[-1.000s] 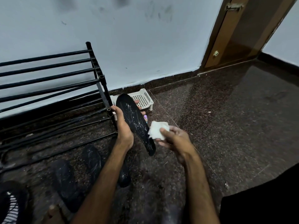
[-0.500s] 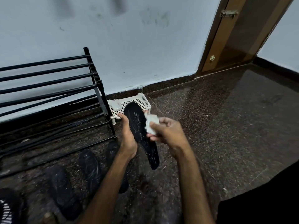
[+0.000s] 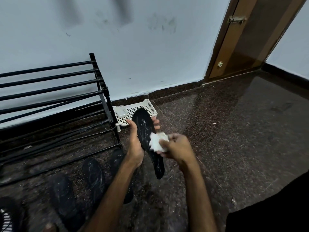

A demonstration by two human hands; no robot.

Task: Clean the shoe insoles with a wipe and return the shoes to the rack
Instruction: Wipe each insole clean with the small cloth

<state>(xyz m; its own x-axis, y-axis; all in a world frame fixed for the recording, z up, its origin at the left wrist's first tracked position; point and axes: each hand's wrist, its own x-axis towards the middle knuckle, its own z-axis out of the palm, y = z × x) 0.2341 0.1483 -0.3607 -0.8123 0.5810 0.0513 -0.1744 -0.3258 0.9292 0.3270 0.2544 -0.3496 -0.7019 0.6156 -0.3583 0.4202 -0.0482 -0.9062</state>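
My left hand point(image 3: 135, 143) grips a long black insole point(image 3: 144, 124) around its upper half, holding it upright and tilted, heel end down. White streaks and specks mark its surface. My right hand point(image 3: 177, 147) is closed on a crumpled white wipe point(image 3: 157, 142), pressed against the middle of the insole. The black metal shoe rack point(image 3: 50, 97) stands at the left against the wall. More black insoles point(image 3: 92, 178) lie on the floor in front of the rack, below my left forearm.
A white perforated plastic basket point(image 3: 150, 107) sits on the floor behind the insole, beside the rack's end post. A striped shoe point(image 3: 6, 220) shows at the bottom left corner. A brown door point(image 3: 247, 37) stands at the right. Dark speckled granite floor point(image 3: 234, 139) spreads to the right.
My right hand brought the wipe from beside the insole onto its upper part, then slid it down to the middle. The left hand kept its hold on the insole.
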